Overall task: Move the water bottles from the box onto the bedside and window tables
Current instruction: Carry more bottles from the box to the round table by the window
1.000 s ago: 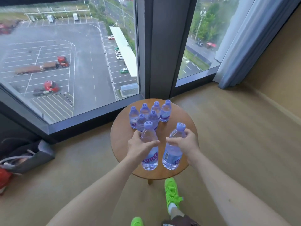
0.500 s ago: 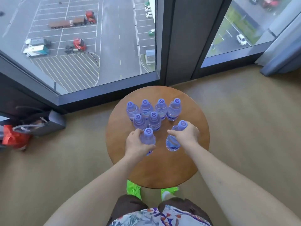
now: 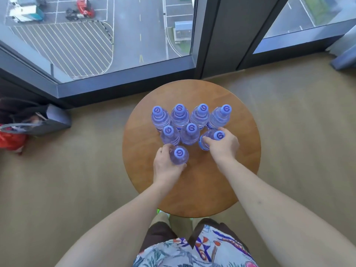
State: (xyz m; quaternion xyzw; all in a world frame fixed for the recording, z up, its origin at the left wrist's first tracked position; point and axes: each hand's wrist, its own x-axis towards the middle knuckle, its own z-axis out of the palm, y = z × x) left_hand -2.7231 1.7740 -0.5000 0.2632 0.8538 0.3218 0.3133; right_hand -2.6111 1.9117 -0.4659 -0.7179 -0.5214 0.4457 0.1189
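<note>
Beside the tall window, a round wooden tabletop [image 3: 240, 170] on the beige floor carries all the water bottles in view. Half a second ago the two bottles in the hands were more toward the near side and the right one was leaning; now both are closer to the group and look lower, probably standing on the wood or almost there. I judge that this delivery is nearly complete, and only the release remains.

The left bottle [image 3: 180, 156] is upright, just in front of the second row. The left hand [image 3: 166, 166] is wrapped around its body from the left side, with the fingers curled on the far side and the thumb on the near side. The right bottle [image 3: 211, 138] is at the right end of the second row, touching or nearly touching its neighbours, and its cap tilts a little to the right. The right hand [image 3: 223, 146] grips it from the right and near side, fingers curled over the shoulder of the bottle.

Behind them stand six bottles [image 3: 189, 120]: four in the back row and two in front, packed close together, all with purple caps.

Further out, a dark bag [image 3: 38, 120] and something red [image 3: 10, 140] lie on the floor at the left, under the window. No box is in view, so I cannot tell how many bottles are left to bring.
</note>
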